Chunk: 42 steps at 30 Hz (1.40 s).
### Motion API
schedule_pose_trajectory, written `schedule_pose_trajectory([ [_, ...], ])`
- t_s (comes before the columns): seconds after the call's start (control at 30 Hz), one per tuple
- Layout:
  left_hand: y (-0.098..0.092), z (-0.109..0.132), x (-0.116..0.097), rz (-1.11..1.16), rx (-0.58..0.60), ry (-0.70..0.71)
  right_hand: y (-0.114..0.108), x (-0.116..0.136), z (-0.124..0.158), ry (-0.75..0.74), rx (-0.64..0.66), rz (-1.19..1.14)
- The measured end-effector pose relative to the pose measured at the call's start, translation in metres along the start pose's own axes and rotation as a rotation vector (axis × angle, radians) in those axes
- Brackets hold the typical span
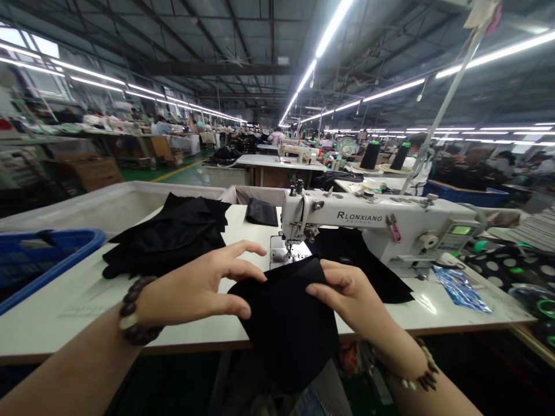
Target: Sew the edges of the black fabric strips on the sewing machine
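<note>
A piece of black fabric point(290, 323) hangs over the table's front edge, its top edge just in front of the sewing machine's needle area point(289, 249). My right hand point(347, 289) pinches its upper right corner between thumb and fingers. At its upper left, my left hand point(199, 283) has fingers and thumb spread apart, the fingertips close to the cloth; whether they touch it I cannot tell. The white sewing machine point(359, 214) stands right behind the fabric. Beneath its arm lie more black fabric pieces point(364, 260).
On the table's left lies a pile of black fabric point(169, 237), with a small folded black piece point(262, 212) behind. A blue basket point(82, 242) stands at far left. A blue plastic packet point(462, 288) lies right. Thread cones point(370, 156) and a pole point(446, 110) rise behind the machine.
</note>
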<state>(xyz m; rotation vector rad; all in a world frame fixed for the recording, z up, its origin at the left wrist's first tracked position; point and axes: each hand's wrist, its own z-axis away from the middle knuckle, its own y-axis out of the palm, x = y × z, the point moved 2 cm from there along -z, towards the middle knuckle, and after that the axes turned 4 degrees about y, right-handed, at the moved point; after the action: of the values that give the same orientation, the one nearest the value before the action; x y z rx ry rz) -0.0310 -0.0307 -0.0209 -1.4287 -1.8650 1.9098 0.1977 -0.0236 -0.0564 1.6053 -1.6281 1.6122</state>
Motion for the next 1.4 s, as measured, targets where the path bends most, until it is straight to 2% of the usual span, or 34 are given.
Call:
schedule_pose_trajectory([
  [0.1,0.007,-0.016,-0.010,0.103,0.025,0.001,0.012,0.008,-0.001,-0.043,-0.021,0.164],
  [0.23,0.018,-0.028,-0.014,0.226,-0.114,-0.038,0.023,0.006,-0.005,-0.055,-0.068,0.125],
  [0.33,0.021,-0.026,-0.006,0.240,-0.236,-0.063,0.026,-0.001,-0.007,-0.004,-0.112,-0.013],
  [0.43,0.022,-0.023,0.005,0.255,-0.293,-0.088,0.030,-0.010,-0.008,0.103,-0.108,-0.150],
  [0.63,0.030,-0.023,0.024,0.353,-0.378,-0.192,0.040,-0.023,-0.011,0.174,-0.109,-0.178],
  [0.93,0.044,-0.023,0.024,0.284,-0.378,-0.267,0.046,-0.038,-0.002,0.191,-0.079,-0.172],
  [1.4,0.050,-0.028,0.024,0.251,-0.388,-0.349,0.054,-0.050,-0.002,0.349,-0.161,-0.307],
])
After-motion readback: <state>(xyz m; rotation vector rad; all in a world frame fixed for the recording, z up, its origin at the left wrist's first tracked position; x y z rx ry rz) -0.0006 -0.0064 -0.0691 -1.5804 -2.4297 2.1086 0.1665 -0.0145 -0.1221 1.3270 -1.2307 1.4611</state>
